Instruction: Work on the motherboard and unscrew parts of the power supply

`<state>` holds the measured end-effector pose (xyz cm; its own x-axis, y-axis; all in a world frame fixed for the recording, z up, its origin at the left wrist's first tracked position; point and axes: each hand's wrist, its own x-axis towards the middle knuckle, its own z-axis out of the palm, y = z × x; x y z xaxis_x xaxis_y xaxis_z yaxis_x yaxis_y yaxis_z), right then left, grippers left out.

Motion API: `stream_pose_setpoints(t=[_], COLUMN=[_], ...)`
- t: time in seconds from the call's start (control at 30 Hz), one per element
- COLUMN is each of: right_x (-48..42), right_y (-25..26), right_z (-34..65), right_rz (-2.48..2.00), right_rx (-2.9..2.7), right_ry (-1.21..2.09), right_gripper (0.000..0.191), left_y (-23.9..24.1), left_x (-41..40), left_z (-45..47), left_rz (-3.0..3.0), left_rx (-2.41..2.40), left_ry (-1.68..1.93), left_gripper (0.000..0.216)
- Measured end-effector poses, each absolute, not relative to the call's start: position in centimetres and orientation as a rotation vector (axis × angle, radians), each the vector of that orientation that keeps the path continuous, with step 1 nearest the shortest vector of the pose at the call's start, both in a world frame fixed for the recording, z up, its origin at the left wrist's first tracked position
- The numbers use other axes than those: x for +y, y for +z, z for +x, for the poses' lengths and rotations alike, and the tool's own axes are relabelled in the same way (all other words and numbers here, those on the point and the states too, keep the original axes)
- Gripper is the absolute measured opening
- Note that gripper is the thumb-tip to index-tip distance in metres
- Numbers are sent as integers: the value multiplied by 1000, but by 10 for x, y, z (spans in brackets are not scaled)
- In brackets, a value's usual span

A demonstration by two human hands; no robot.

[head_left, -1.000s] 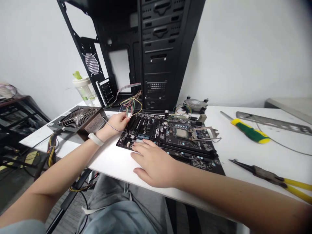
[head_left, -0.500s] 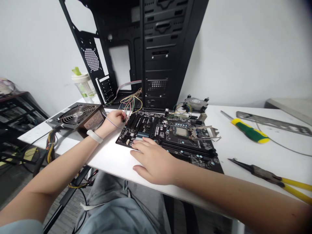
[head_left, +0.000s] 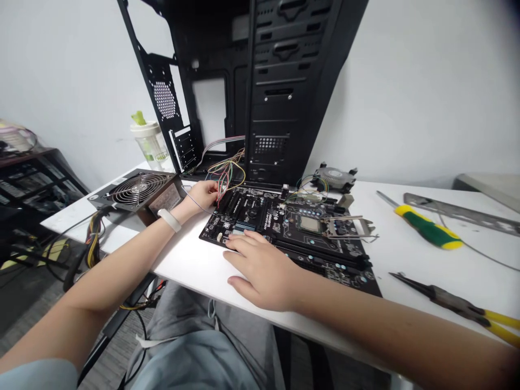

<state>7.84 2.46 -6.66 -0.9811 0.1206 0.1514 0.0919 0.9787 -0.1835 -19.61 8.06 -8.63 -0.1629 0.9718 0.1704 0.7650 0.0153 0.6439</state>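
Observation:
A black motherboard [head_left: 280, 227] lies flat on the white table, with its CPU socket lever frame [head_left: 349, 226] swung up. At the board's far left corner my left hand [head_left: 203, 196] is closed, fingertips pinching the ends of thin coloured wires [head_left: 225, 176]. Those wires run out of the black computer case [head_left: 274, 119]. The fingers partly hide the connectors and the pins under them. My right hand [head_left: 264, 268] rests open, its fingertips on the board's near edge by the heatsink and its thumb over the table.
To the left sits a power supply [head_left: 142, 192] with its cable bundle hanging off the edge; a cup [head_left: 150, 143] stands behind it. A CPU cooler [head_left: 335, 176] is at the back. On the right lie a screwdriver [head_left: 430, 227], pliers [head_left: 450, 303] and a metal plate [head_left: 459, 211].
The view has swung slightly left, so everything sits a little further right in the picture. Both hands keep nearly the same places on the board; the left fingers have shifted slightly at the wires.

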Motion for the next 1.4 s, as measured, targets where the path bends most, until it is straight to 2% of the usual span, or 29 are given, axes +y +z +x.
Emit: stream_pose_setpoints(t=[0.9, 1.4], right_x=[24, 25], right_y=[-63, -66], right_z=[76, 77], right_rz=[-177, -127], right_rx=[-2979, -2952], right_ry=[260, 222], right_gripper=[35, 36], left_y=[-63, -60], left_x=[64, 70], left_z=[-162, -163], left_rz=[2098, 2121], left_rx=[2417, 2419], left_ry=[542, 422], left_gripper=[33, 34])
